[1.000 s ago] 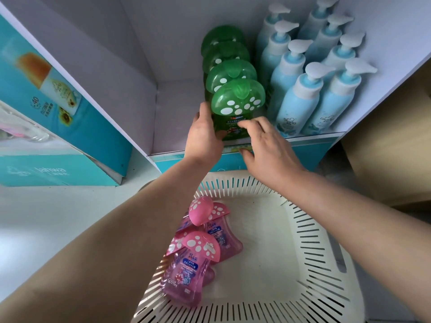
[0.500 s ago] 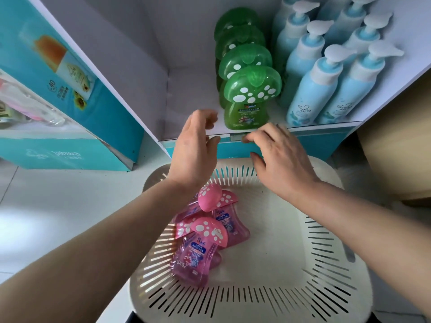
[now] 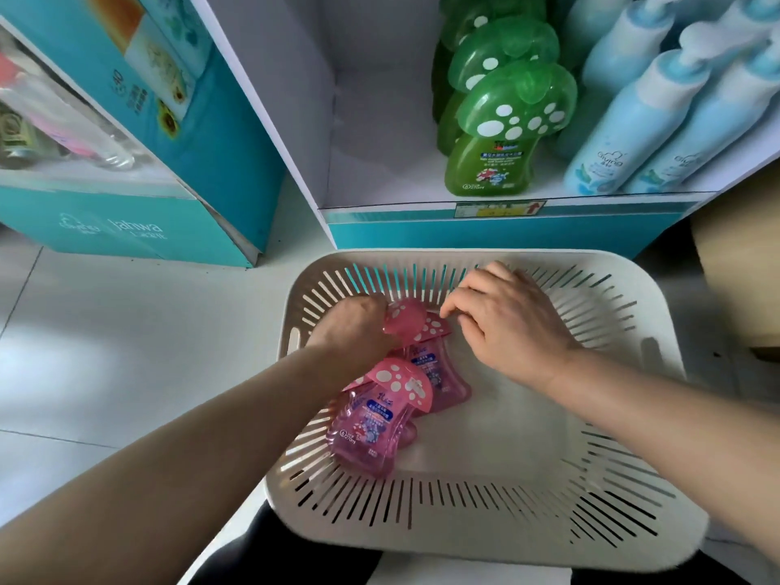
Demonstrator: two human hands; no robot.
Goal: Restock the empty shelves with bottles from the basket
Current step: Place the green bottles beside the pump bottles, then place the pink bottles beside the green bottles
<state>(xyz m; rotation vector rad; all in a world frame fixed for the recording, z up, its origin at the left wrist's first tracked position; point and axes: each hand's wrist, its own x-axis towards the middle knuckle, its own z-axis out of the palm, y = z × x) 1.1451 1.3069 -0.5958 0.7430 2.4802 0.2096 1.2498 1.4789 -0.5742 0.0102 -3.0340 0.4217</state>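
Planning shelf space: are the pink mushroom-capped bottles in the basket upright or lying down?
Lying down: the pink mushroom-capped bottles rest piled on their sides on the white slotted basket's floor.

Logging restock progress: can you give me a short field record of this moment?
shelf: row of green bottles, blue pump bottles to their right, bare space to their left
basket: pink bottles lying in its left part
left hand: on a pink bottle cap, grip unclear
right hand: in basket, holding nothing
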